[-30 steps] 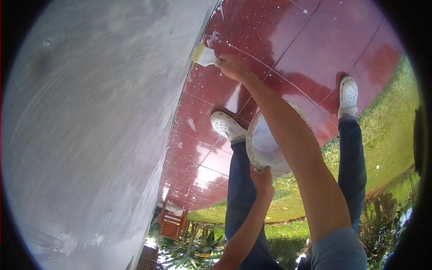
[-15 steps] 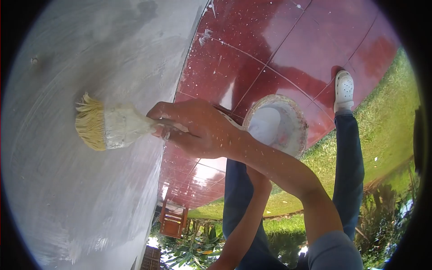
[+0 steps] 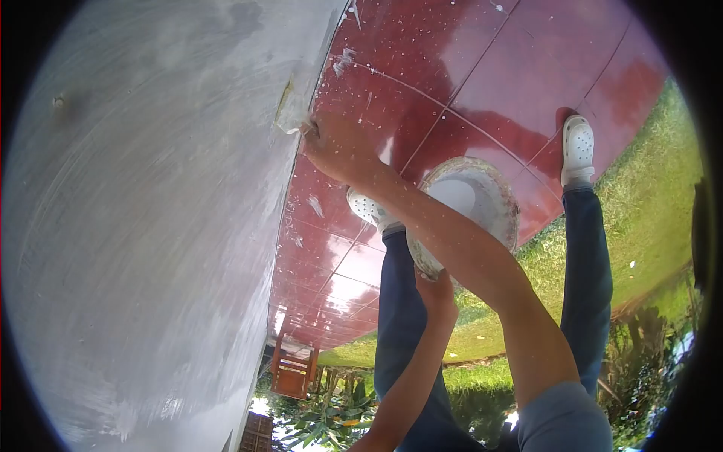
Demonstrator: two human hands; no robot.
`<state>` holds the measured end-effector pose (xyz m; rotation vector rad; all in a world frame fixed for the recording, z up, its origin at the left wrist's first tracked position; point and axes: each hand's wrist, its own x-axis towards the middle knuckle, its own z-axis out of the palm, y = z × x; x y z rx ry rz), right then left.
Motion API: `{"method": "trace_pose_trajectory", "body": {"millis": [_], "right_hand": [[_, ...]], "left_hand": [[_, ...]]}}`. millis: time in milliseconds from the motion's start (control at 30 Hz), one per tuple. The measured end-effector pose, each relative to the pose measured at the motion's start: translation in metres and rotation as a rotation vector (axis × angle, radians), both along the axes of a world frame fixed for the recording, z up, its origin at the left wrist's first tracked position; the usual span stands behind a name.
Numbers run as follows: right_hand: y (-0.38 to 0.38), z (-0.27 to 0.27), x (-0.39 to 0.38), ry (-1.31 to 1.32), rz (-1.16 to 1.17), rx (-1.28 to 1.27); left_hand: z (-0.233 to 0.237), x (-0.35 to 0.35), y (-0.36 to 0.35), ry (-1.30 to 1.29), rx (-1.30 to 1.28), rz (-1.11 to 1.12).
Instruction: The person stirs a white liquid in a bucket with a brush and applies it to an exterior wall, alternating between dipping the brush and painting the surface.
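My right hand (image 3: 335, 147) is closed around the handle of a wide, paint-caked brush (image 3: 294, 111). The brush is seen nearly edge-on, against the grey wall (image 3: 151, 226) close to where it meets the floor. My left hand (image 3: 437, 290) grips the near rim of a round bucket (image 3: 497, 200) spattered with paint; its fingers are partly hidden. White liquid (image 3: 457, 194) lies inside the bucket. My right forearm crosses in front of the bucket and hides part of it.
Red floor tiles (image 3: 520, 68) with white spatters run along the wall. My feet in white clogs (image 3: 578, 147) stand on either side of the bucket. Grass (image 3: 640, 203) borders the tiles at the right. A wooden chair (image 3: 292, 373) and plants stand farther off.
My right hand has moved the brush up and right, towards the wall's lower edge, and turned it from broadside to edge-on. My left hand and one clog have come into sight.
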<state>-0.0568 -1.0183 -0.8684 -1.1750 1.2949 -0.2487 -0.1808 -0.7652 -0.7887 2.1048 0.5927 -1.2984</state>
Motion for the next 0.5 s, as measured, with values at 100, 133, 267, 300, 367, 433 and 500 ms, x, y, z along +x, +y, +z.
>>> {"method": "trace_pose_trajectory", "body": {"millis": [100, 133, 267, 300, 367, 433, 500], "right_hand": [[0.014, 0.097, -0.022, -0.292, -0.055, 0.023], [0.019, 0.119, -0.028, -0.386, -0.015, -0.011], [0.016, 0.141, -0.033, -0.682, 0.005, -0.098], [0.010, 0.126, -0.030, -0.722, 0.022, -0.194], [-0.002, 0.084, -0.024, -0.706, 0.042, -0.224], [-0.011, 0.021, -0.011, -0.640, -0.043, -0.045], [-0.017, -0.051, -0.008, -0.511, -0.033, -0.014]], "left_hand": [[-0.018, -0.003, 0.060, -0.198, -0.162, -0.682], [-0.023, -0.003, 0.084, -0.414, -0.261, -1.415], [-0.016, -0.001, 0.073, -0.179, -0.286, -0.849], [-0.013, -0.001, 0.064, -0.111, -0.294, -0.657], [-0.004, -0.001, 0.029, -0.047, -0.307, -0.468], [0.011, -0.002, -0.020, -0.077, 0.061, -0.104], [0.007, -0.002, -0.011, -0.045, 0.032, -0.041]]}}
